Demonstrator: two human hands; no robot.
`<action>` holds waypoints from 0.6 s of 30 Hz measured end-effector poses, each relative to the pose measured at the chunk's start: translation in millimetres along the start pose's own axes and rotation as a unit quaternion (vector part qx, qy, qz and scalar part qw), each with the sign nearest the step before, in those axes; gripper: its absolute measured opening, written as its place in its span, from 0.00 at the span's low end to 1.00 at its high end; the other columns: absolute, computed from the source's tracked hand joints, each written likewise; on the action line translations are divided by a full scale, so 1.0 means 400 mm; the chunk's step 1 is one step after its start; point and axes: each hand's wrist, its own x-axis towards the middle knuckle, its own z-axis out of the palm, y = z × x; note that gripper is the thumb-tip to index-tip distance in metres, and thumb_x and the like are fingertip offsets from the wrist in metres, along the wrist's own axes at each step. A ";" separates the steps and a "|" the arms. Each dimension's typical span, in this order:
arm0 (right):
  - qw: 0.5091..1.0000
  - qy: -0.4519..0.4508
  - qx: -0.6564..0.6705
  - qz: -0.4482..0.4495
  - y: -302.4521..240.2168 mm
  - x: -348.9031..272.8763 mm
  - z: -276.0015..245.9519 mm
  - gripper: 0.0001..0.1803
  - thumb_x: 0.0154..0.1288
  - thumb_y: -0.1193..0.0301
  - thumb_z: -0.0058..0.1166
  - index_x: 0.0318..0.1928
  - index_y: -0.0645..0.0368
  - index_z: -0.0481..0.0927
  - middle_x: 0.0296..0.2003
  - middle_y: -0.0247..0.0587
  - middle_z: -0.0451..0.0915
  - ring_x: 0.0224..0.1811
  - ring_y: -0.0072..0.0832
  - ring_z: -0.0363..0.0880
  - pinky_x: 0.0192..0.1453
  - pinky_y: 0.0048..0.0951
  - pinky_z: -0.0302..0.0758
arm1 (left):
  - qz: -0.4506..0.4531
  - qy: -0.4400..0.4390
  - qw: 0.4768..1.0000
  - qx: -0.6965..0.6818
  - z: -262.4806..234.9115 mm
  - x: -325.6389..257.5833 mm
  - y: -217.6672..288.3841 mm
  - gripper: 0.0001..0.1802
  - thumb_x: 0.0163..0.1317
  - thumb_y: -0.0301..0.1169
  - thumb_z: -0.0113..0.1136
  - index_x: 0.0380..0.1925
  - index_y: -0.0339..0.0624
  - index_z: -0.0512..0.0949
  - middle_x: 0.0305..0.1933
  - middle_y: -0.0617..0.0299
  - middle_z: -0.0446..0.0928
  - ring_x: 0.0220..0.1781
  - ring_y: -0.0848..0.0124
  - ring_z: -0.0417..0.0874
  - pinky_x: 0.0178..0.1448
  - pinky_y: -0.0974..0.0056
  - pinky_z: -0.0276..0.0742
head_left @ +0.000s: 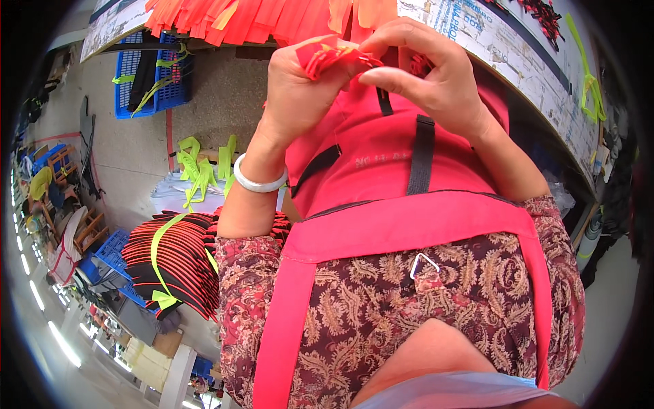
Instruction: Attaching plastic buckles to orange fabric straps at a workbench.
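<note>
My left hand (300, 92), with a white bangle on its wrist, is closed around a folded bunch of red-orange fabric strips (321, 58). Close beside it, my right hand (439, 75) is curled, its thumb and forefinger meeting at the end of the bunch. More red pieces (419, 66) show inside the curl of the right hand; whether they join the bunch cannot be made out. Both hands are above my red apron (409, 225), near the table edge. Just beyond them, a row of red-orange strips (266, 20) lies along the table.
The table (524, 85) has a pale printed covering and a yellow-green ribbon (589, 88) at right. A blue crate (153, 75) stands on the floor at left. Below it are yellow-green ties (197, 170) and a tied stack of black pieces with red edges (177, 262).
</note>
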 end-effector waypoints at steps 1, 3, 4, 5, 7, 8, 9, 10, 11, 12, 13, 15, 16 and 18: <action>0.998 0.002 -0.063 -0.015 -0.011 0.001 0.002 0.11 0.57 0.78 0.62 0.41 0.63 0.79 0.37 0.34 0.77 0.34 0.16 0.73 0.37 0.16 0.70 | -0.001 0.001 1.000 0.001 -0.001 0.000 -0.001 0.05 0.58 0.21 0.61 0.35 0.35 0.82 0.26 0.66 0.79 0.25 0.81 0.76 0.29 0.75 0.72; 0.995 0.003 -0.095 -0.014 -0.020 0.005 0.000 0.11 0.56 0.78 0.62 0.41 0.63 0.79 0.36 0.34 0.77 0.32 0.16 0.73 0.35 0.16 0.69 | 0.017 -0.002 0.999 0.038 0.000 0.000 -0.008 0.07 0.57 0.20 0.61 0.37 0.34 0.81 0.27 0.66 0.79 0.26 0.82 0.76 0.30 0.75 0.72; 0.992 0.006 -0.127 -0.013 -0.021 0.006 -0.001 0.11 0.56 0.78 0.62 0.41 0.63 0.79 0.36 0.35 0.77 0.31 0.16 0.72 0.34 0.16 0.69 | 0.017 -0.002 0.999 0.037 0.001 0.001 -0.013 0.07 0.57 0.20 0.61 0.37 0.34 0.81 0.27 0.66 0.79 0.26 0.82 0.76 0.30 0.75 0.72; 0.992 0.006 -0.127 -0.013 -0.016 0.010 0.000 0.11 0.56 0.78 0.62 0.41 0.63 0.79 0.36 0.35 0.77 0.31 0.16 0.72 0.34 0.16 0.69 | 0.017 0.005 0.999 0.032 0.002 0.001 -0.017 0.07 0.57 0.20 0.61 0.37 0.34 0.81 0.27 0.67 0.79 0.26 0.81 0.76 0.29 0.74 0.72; 0.978 0.029 -0.163 -0.127 0.000 0.015 -0.001 0.11 0.55 0.79 0.62 0.41 0.63 0.80 0.35 0.35 0.77 0.29 0.16 0.72 0.32 0.16 0.68 | 0.017 0.012 1.000 0.023 0.009 0.003 -0.020 0.08 0.57 0.19 0.60 0.37 0.35 0.81 0.26 0.67 0.79 0.26 0.81 0.76 0.29 0.74 0.72; 0.978 0.029 -0.164 -0.126 -0.003 0.014 -0.004 0.11 0.55 0.79 0.62 0.41 0.63 0.80 0.35 0.35 0.77 0.29 0.16 0.72 0.32 0.16 0.68 | -0.001 0.013 1.000 0.021 0.013 0.005 -0.016 0.08 0.57 0.19 0.60 0.37 0.35 0.81 0.26 0.67 0.79 0.26 0.81 0.76 0.29 0.74 0.72; 0.985 0.024 -0.148 -0.081 -0.009 0.009 -0.003 0.11 0.55 0.79 0.62 0.41 0.64 0.79 0.35 0.36 0.77 0.30 0.17 0.73 0.33 0.17 0.69 | -0.022 0.015 0.999 0.020 0.013 0.002 -0.014 0.08 0.57 0.19 0.61 0.37 0.35 0.81 0.26 0.67 0.78 0.26 0.81 0.75 0.29 0.74 0.72; 0.990 0.019 -0.133 -0.036 -0.014 0.007 -0.002 0.11 0.56 0.79 0.62 0.41 0.64 0.79 0.35 0.36 0.77 0.30 0.19 0.74 0.33 0.18 0.69 | -0.023 0.015 0.999 0.021 0.011 0.000 -0.016 0.08 0.57 0.19 0.61 0.37 0.35 0.81 0.26 0.67 0.78 0.26 0.81 0.75 0.29 0.74 0.72; 0.990 0.019 -0.132 -0.036 -0.016 0.007 -0.001 0.11 0.56 0.79 0.62 0.41 0.64 0.79 0.35 0.36 0.77 0.30 0.19 0.74 0.33 0.18 0.69 | -0.034 -0.007 0.999 0.011 0.006 -0.001 -0.019 0.08 0.57 0.19 0.61 0.37 0.34 0.81 0.26 0.67 0.78 0.26 0.81 0.75 0.30 0.74 0.71; 0.991 0.016 -0.129 -0.033 -0.018 0.005 0.000 0.11 0.56 0.79 0.61 0.40 0.64 0.79 0.35 0.37 0.77 0.31 0.19 0.74 0.34 0.18 0.70 | -0.043 -0.030 0.999 0.000 0.004 -0.002 -0.023 0.08 0.57 0.18 0.61 0.37 0.34 0.81 0.26 0.67 0.78 0.26 0.81 0.75 0.30 0.74 0.71; 0.991 0.013 -0.127 -0.031 -0.020 0.005 0.001 0.10 0.56 0.78 0.61 0.40 0.65 0.79 0.35 0.37 0.77 0.32 0.20 0.75 0.35 0.18 0.70 | -0.044 -0.030 0.999 0.001 0.007 -0.002 -0.030 0.08 0.57 0.18 0.61 0.37 0.34 0.81 0.26 0.67 0.78 0.26 0.81 0.75 0.30 0.74 0.71; 0.989 0.023 -0.132 -0.066 -0.009 0.010 0.004 0.10 0.56 0.78 0.61 0.40 0.65 0.79 0.35 0.37 0.77 0.33 0.19 0.75 0.35 0.18 0.70 | 0.040 0.027 0.999 -0.004 0.021 0.000 -0.047 0.07 0.57 0.18 0.61 0.36 0.34 0.81 0.25 0.68 0.77 0.26 0.81 0.74 0.30 0.75 0.70; 0.985 0.032 -0.138 -0.101 -0.001 0.011 0.006 0.09 0.57 0.78 0.61 0.39 0.65 0.79 0.35 0.37 0.77 0.33 0.19 0.74 0.35 0.18 0.70 | 0.040 0.025 0.999 -0.005 0.025 -0.002 -0.050 0.07 0.57 0.18 0.61 0.36 0.34 0.81 0.25 0.68 0.77 0.26 0.81 0.74 0.30 0.75 0.70; 0.989 0.028 -0.122 -0.072 0.019 -0.003 0.010 0.09 0.57 0.78 0.61 0.39 0.65 0.79 0.35 0.37 0.77 0.33 0.17 0.74 0.35 0.17 0.69 | 0.035 0.040 0.999 -0.008 0.029 -0.007 -0.051 0.07 0.57 0.18 0.61 0.36 0.34 0.81 0.26 0.68 0.77 0.26 0.82 0.74 0.29 0.75 0.70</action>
